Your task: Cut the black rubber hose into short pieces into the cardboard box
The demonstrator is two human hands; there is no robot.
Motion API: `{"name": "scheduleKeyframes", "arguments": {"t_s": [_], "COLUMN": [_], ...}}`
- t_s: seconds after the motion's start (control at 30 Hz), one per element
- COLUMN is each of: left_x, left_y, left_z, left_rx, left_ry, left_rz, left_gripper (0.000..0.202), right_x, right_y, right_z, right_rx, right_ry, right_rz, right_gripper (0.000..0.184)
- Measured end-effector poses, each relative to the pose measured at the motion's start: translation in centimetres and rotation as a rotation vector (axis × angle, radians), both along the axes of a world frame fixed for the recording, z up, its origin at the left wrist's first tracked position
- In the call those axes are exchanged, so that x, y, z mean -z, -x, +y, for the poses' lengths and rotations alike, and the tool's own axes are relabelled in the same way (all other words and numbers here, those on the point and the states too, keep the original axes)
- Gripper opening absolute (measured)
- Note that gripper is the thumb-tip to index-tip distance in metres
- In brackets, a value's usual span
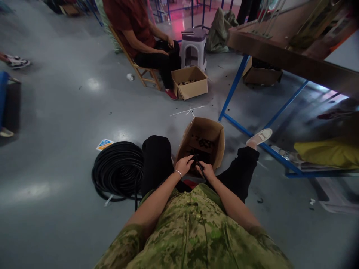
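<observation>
Both hands work close together over an open cardboard box between my knees. My right hand is closed around a thin black tube, which slants from the fingers back toward my lap. At the tube's far end my left hand, with a bracelet on its wrist, has its fingers pinched together. A small dark piece is at those fingertips, too dark to name. Small black pieces lie inside the box. On the floor to the left rests a large coil of black hose, beside my left knee.
A seated person is ahead, next to another cardboard box and a plastic stool. To the right stands a table with blue legs; yellow cloth lies below it. White string lies beyond my box.
</observation>
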State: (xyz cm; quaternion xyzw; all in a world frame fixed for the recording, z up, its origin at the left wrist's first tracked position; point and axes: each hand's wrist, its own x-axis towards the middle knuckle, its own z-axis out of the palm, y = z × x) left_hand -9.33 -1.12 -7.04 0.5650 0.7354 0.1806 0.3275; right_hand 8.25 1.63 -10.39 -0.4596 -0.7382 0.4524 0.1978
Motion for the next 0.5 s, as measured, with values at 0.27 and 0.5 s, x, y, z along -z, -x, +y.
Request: {"name": "scheduleKeyframes", "arguments": {"t_s": [0.27,0.5], "left_x": [1.0,1.3], "left_y": [0.3,0.6], "left_z": [0.3,-0.1], "left_rx": [-0.024,-0.067], "left_ry": [0.139,0.151], "left_rz": [0.095,0.134], "left_gripper": [0.035,0.029], "right_x": [1.8,1.6], "right_y": [0.4,-0.3], "right_z": [0.7,1.4], "right_rx": [-0.044,0.142], "right_ry": [-0.012,0.039], "right_rz": [-0.092,-0.025], "right_gripper": [0.021,0.024]}}
